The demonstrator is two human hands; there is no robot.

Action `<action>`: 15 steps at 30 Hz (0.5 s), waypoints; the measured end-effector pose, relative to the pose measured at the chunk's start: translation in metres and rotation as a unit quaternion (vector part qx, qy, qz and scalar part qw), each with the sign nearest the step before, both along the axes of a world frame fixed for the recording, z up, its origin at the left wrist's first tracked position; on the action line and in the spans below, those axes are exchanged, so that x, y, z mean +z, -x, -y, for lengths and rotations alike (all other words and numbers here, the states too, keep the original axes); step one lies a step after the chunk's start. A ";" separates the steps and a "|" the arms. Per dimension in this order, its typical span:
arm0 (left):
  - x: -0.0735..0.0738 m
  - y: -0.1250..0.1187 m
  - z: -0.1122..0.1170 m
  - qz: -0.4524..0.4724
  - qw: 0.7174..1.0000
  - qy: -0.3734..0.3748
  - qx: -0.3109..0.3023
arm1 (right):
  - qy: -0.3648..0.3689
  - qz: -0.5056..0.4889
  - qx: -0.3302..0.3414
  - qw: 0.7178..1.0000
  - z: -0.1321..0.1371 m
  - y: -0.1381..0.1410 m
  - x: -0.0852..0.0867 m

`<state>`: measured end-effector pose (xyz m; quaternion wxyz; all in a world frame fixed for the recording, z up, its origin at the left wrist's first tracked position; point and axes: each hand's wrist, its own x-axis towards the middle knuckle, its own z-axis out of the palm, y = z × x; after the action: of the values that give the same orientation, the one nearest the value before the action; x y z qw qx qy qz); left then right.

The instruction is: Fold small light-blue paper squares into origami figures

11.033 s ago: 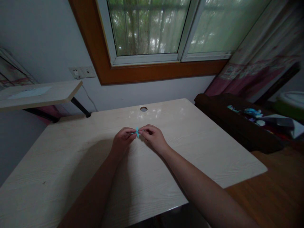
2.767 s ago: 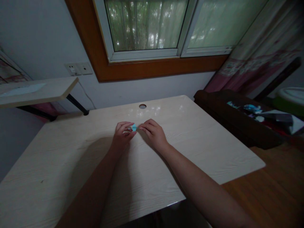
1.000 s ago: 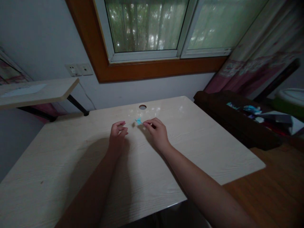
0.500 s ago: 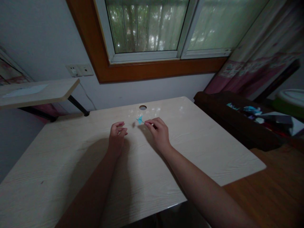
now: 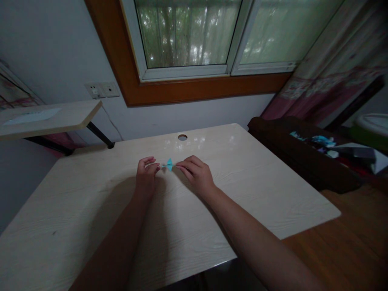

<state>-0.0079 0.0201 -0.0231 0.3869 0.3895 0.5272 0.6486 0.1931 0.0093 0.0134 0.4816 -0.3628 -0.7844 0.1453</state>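
A small light-blue winged piece (image 5: 169, 165) with a thin stem is held level just above the pale wooden table (image 5: 242, 194); its exact kind is too small to make out. My right hand (image 5: 195, 173) pinches the right end of the stem between thumb and fingertips. At the opposite end, the thumb and index finger of my left hand (image 5: 146, 174) close on the tip, while the other fingers are loosely curled. Both hands face each other with the blue piece between them.
A round cable hole (image 5: 182, 137) is near the table's back edge. On the left, a raised shelf (image 5: 51, 117) stands on black legs. Beyond the right edge, a dark brown bench (image 5: 281, 153) carries blue and white items. A window with a brown frame (image 5: 197, 89) is behind.
My right hand has moved left and slightly nearer, bringing the blue piece to my left hand. My left thumb and index finger, earlier apart from it, now meet its left tip.
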 end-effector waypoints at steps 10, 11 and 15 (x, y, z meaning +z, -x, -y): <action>0.008 -0.003 0.003 0.010 1.000 0.010 0.002 | 0.247 -0.259 0.061 0.932 -0.011 0.009 -0.006; 0.008 -0.004 0.003 0.015 1.000 0.012 0.003 | 0.283 -0.292 0.072 0.911 -0.012 0.009 -0.007; 0.006 -0.003 0.002 0.023 1.000 0.006 -0.005 | 0.387 -0.391 0.113 0.827 -0.015 0.010 -0.008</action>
<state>-0.0048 0.0185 -0.0171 0.4044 0.3747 0.5203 0.6522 0.1828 0.0238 0.0053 0.5484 -0.3413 -0.4454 0.6199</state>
